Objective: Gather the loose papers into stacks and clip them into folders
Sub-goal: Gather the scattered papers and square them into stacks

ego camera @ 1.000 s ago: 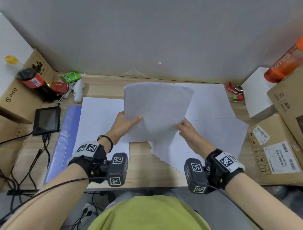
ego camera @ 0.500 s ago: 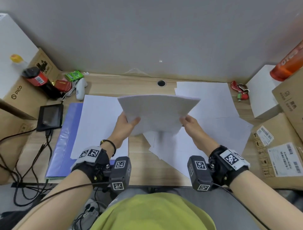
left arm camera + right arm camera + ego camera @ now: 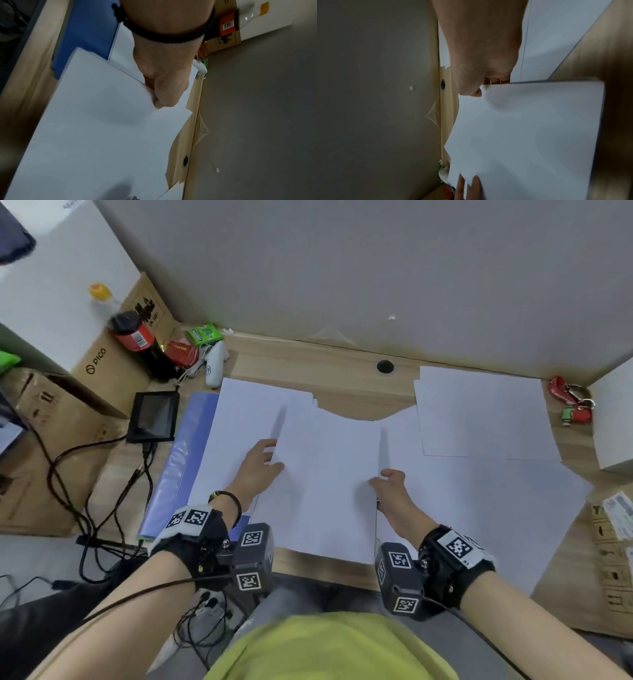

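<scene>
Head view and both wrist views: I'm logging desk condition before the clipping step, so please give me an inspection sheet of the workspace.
Surface: wooden desk, mostly covered by paper.
Job's things: paper stack held at both side edges; loose sheets at right; blue folder at left under sheets.
Clutter: small screen, white controller, red keychain, green packet.
Grips: left hand and right hand pinch the stack.
Cables: black cables trail off the desk's left side.
Surroundings: grey wall, cardboard boxes.

head: bright, even, edges warped | wrists: dim, motion-blurred | soft shadows on paper (image 3: 329, 481) near both hands
</scene>
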Available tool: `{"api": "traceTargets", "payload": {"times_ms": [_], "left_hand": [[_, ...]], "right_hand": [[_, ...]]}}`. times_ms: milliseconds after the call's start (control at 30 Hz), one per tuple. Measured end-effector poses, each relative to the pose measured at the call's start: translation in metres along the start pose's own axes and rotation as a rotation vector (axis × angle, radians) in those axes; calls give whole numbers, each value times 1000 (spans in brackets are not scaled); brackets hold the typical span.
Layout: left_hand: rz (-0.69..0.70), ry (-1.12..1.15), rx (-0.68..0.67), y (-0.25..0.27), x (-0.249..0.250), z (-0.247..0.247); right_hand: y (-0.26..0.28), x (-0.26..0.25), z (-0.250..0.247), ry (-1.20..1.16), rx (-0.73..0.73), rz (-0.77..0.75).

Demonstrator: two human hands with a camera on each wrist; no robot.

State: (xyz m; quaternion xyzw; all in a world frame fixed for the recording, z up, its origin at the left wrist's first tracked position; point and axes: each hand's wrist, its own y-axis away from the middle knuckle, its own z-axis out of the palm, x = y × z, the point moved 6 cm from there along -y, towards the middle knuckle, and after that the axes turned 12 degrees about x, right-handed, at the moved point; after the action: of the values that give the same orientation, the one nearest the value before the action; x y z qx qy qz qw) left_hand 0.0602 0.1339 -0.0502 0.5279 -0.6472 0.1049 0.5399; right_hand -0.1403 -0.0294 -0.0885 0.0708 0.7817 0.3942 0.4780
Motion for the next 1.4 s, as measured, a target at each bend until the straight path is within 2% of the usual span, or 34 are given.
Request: {"api": "traceTargets", "payload": {"times_ms": [167, 367, 500, 567, 733, 867, 1000, 1133, 1300, 1400], "left_hand": [[24, 5, 103, -17, -3, -42], [44, -3, 245, -39, -15, -80], [22, 31, 260, -56, -21, -97], [-3, -16, 222, -62, -24, -101], [-84, -130, 174, -71, -41, -103], [-48, -133, 165, -75, -42, -97], [-40, -112, 168, -81, -38, -95], [-64, -86, 206, -84, -39, -94], [-46, -181, 175, -82, -36, -91], [-68, -93, 286, -86, -22, -93]], "right_hand": [[15, -6, 55, -59, -127, 47], [24, -24, 106, -57, -192, 15], [15, -34, 134, -16, -230, -24], [10, -33, 143, 9, -227, -17], [-12, -23, 152, 155, -207, 5], [-27, -22, 153, 204, -186, 18], [-35, -26, 158, 125, -171, 60], [-36, -36, 164, -87, -181, 113], [-69, -13, 168, -85, -248, 91], [-25, -46, 157, -121, -277, 105]]}}
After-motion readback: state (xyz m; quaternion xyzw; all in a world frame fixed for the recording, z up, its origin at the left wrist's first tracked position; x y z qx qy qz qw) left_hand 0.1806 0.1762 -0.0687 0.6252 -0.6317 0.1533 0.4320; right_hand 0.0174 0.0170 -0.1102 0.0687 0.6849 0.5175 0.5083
